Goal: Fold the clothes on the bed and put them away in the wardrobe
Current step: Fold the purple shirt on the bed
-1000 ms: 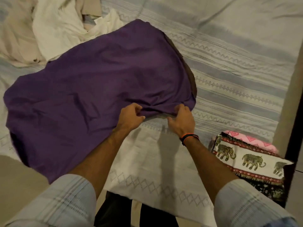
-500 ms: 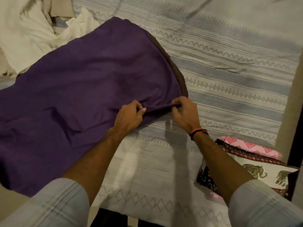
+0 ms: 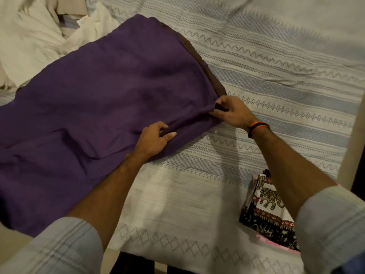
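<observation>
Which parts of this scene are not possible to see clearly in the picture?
Head view only:
- purple garment: its left end is cut off by the frame edge.
- elephant-print cloth: partly hidden behind the right forearm.
- pale clothes pile: crumpled, cut off at the top-left corner.
- wardrobe: not in view.
</observation>
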